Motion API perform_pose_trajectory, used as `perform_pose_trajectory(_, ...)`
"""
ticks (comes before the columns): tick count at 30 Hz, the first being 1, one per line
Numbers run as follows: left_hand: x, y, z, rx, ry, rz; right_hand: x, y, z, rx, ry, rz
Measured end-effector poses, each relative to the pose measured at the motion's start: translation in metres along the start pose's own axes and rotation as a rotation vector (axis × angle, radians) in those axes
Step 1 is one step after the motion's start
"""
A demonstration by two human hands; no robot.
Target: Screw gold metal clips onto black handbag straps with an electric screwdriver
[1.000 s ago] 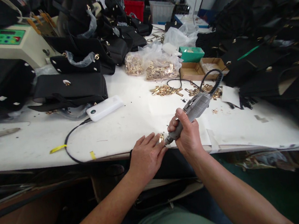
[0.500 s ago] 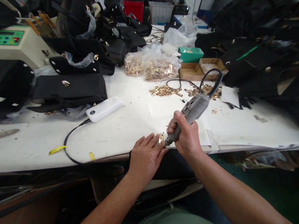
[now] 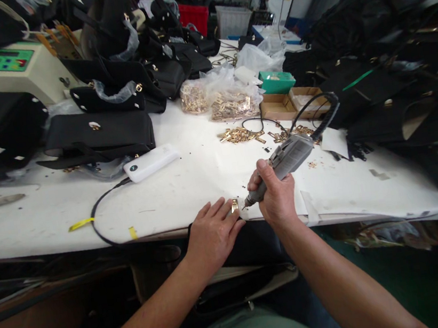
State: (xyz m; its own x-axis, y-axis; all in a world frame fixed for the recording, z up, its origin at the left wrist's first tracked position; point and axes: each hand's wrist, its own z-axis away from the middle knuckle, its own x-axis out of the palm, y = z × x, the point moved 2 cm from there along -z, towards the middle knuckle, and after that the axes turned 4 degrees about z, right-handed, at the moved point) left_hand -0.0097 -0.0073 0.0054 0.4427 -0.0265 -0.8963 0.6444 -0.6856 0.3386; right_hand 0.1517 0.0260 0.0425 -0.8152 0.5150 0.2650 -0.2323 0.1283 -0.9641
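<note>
My right hand (image 3: 274, 194) is wrapped round a grey corded rotary tool (image 3: 287, 159), its tip pointing down-left at a small gold metal fitting (image 3: 234, 205) on the white table (image 3: 189, 184). A black flexible cable (image 3: 317, 113) runs from the tool's rear. My left hand (image 3: 213, 233) lies flat at the table's front edge, fingers stretched, fingertips pressing against the gold fitting and holding it in place.
Loose gold fittings (image 3: 241, 134) and clear bags of them (image 3: 231, 103) lie mid-table, beside cardboard boxes (image 3: 278, 105) and a green box (image 3: 277, 80). A white power bank (image 3: 151, 162) with black cord, black handbags (image 3: 98, 134), a beige machine (image 3: 8, 65) at left, black bags heaped right.
The tool's rear has lifted slightly and its cable arches higher; the tip has drawn a little off the fitting. My left hand stays on the fitting.
</note>
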Motion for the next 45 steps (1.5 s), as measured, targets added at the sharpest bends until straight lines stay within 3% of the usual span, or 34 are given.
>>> perform_pose_trajectory(7, 0.002, 0.002, 0.0, 0.026, -0.034, -0.044, 0.005, 0.006, -0.006, 0.004, 0.028, 0.019)
perform_pose_trajectory(28, -0.001, 0.007, -0.001, 0.01, -0.088, -0.038, 0.012, 0.016, 0.007, 0.062, -0.072, 0.136)
perform_pose_trajectory(37, 0.0, 0.008, 0.0, -0.009, -0.104, -0.045, 0.017, 0.006, 0.016, 0.024, -0.308, 0.368)
perform_pose_trajectory(45, 0.004, 0.007, -0.001, 0.032, -0.008, -0.063, 0.038, 0.002, 0.015, -0.03, -0.625, 0.432)
